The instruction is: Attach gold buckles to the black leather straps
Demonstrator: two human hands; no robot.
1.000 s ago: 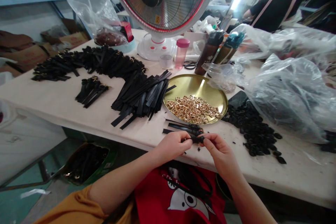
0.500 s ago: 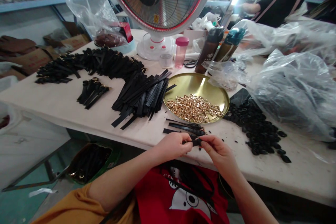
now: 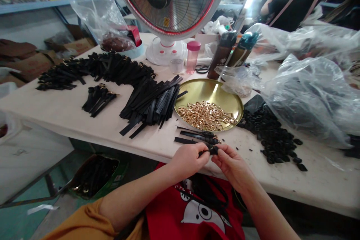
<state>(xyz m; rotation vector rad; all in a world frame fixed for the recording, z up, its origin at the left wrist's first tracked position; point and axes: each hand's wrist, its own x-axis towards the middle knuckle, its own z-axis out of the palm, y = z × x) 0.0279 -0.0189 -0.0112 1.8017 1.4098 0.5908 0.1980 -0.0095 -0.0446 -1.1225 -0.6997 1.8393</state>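
Observation:
Both hands meet at the near edge of the white table [image 3: 67,110]. My left hand [image 3: 188,159] and my right hand [image 3: 231,163] pinch the same small black strap piece [image 3: 210,151] between their fingertips. Just beyond the hands lie a few loose black straps [image 3: 197,136]. Behind those sits a gold round tray [image 3: 209,92] holding several small gold buckles [image 3: 206,115]. A pile of small black loops [image 3: 271,138] lies to the right of my right hand.
Heaps of black straps [image 3: 152,101] cover the table's middle and left. A big fan [image 3: 168,3], a pink cup [image 3: 192,56] and two bottles [image 3: 230,54] stand at the back. Large plastic bags [image 3: 312,97] fill the right. A green box [image 3: 94,174] sits on the floor. Another person [image 3: 292,3] works behind.
The hands stay together on the strap piece, with the fingers shifting slightly; the view has drifted a little.

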